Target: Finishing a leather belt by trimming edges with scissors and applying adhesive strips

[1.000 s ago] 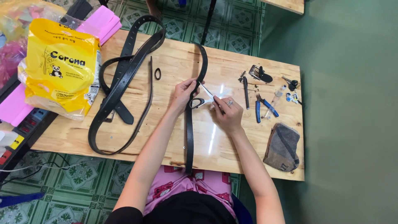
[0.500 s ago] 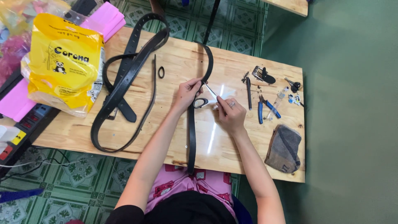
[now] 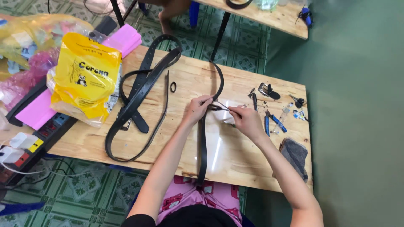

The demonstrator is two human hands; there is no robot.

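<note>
A long black belt (image 3: 203, 147) runs from the table's near edge up to a curve at the back. My left hand (image 3: 196, 109) pinches this belt near its middle, where a small metal piece sits. Just to the right, my right hand (image 3: 246, 121) grips a thin metal tool (image 3: 224, 106) whose tip touches the belt at the left hand's fingers. Both hands work over a clear plastic sheet (image 3: 221, 143) on the wooden table (image 3: 181, 84).
A heap of black belts (image 3: 139, 96) and a small black loop (image 3: 173, 87) lie to the left. A yellow bag (image 3: 86, 77) and pink boxes (image 3: 122, 40) stand further left. Blue-handled pliers (image 3: 272, 122), a buckle (image 3: 267, 91), small tools and a grey cloth (image 3: 293, 154) lie to the right.
Both hands stay at the same spot on the belt. My fingers and the thin tool shifted slightly; the view drifted a little.
</note>
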